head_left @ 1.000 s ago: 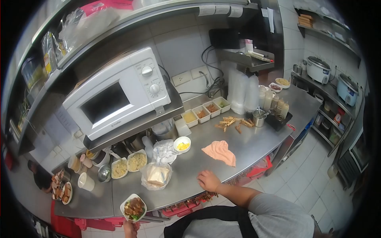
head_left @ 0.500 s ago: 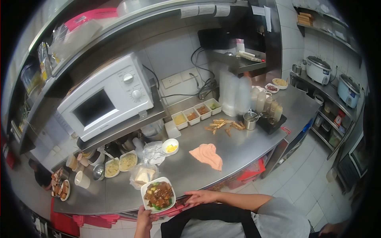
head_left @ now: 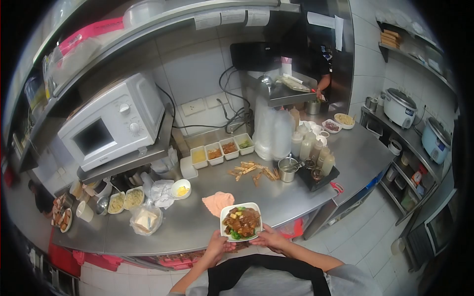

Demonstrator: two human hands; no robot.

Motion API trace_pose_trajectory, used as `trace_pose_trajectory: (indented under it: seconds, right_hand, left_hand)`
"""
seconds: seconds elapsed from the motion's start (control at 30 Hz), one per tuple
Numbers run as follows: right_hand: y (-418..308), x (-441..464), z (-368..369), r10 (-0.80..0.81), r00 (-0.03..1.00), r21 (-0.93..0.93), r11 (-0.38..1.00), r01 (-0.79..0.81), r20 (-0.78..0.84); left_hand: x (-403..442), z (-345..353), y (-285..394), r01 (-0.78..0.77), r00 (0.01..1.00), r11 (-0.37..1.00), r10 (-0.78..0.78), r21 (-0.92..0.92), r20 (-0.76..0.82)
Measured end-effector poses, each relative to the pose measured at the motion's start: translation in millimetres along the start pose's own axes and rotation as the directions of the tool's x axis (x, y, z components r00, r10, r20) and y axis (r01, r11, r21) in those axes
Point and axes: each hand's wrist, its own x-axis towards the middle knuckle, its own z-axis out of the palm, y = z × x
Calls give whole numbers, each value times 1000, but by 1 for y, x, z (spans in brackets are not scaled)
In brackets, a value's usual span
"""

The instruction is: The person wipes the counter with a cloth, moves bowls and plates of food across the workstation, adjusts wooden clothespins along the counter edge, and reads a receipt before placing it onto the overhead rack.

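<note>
A white square bowl [head_left: 240,204] is held level at the counter's front edge, filled with browned meat in sauce [head_left: 245,221], yellow chunks and green vegetables. My left hand [head_left: 220,244] grips its lower left side, the fingers reaching under the base. At the lower right side, my right hand [head_left: 270,238] supports it too, thumb along the rim and fingers partly hidden beneath. An orange cloth [head_left: 217,203] lies crumpled on the steel counter just behind and left of the bowl.
Wooden clips [head_left: 247,170], a metal pot [head_left: 288,170] and sauce bottles [head_left: 307,144] stand behind. Left are a small bowl with yellow bits [head_left: 181,189], a bread bag [head_left: 146,220] and a microwave [head_left: 113,123]. Another person's arm [head_left: 323,84] shows at the back opening.
The bowl has moved right along the counter's front, from the bread bag to before the orange cloth. My right hand has come onto it. The view has shifted, and a person appears behind.
</note>
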Motion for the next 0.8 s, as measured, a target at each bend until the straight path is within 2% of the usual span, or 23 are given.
trace_pose_trajectory:
  seconds: [0.03,0.07,0.1,0.17,0.23,0.3,0.33,0.37,0.43,0.47,0.5,0.53,0.63,0.73,0.77,0.8]
  right_hand:
    - [-5,-6,-9,11,999,-14,1000,-11,-51]
    - [0,-1,-25,2,996,49,999,3,-94]
    - [3,3,-42,-15,998,43,999,18,-64]
    - [-2,-4,-50,-35,981,-82,996,19,-189]
    - [-14,-9,-56,1,980,-89,996,-19,-200]
    - [-18,-15,-58,-11,951,-71,997,-12,-310]
    - [-22,-21,-55,-38,941,-23,999,32,-337]
    - [-21,-25,-61,-74,935,-58,997,57,-346]
    - [-18,-35,-74,-100,939,-26,995,97,-331]
    - [-15,-43,-80,-174,937,21,982,189,-303]
    - [-13,-53,-85,-250,927,71,957,280,-278]
    - [-29,-74,-72,-189,906,54,973,226,-379]
    - [-29,-118,-83,-170,854,136,954,268,-491]
    - [-30,-161,-100,-182,748,145,926,349,-638]
    - [-34,-172,-104,-187,661,129,908,399,-727]
    - [-39,-182,-115,-198,620,95,909,407,-760]
  left_hand:
    - [10,12,-3,1,1000,1000,-1,16,7]
    - [18,25,-4,7,1000,1000,-7,31,12]
    - [26,37,-5,18,1000,999,-19,44,16]
    - [50,49,-20,-39,998,999,37,32,54]
    - [59,60,-23,27,1000,996,-27,90,2]
    - [56,74,-14,57,997,992,-61,113,37]
    - [54,78,-12,43,998,990,-50,138,49]
    - [53,80,-7,23,995,982,-42,190,96]
    - [57,70,-7,-134,988,922,97,363,117]
    - [60,62,-5,-307,941,716,328,627,85]
    - [62,52,-1,-392,831,405,540,826,130]
    - [65,43,4,-376,675,38,696,926,246]
    - [66,33,23,-209,545,-94,815,973,196]
    - [106,-14,-3,-172,632,-167,737,971,239]
    - [112,-21,-7,-242,613,-127,748,962,253]
    - [118,-25,-8,-310,593,-88,760,947,265]
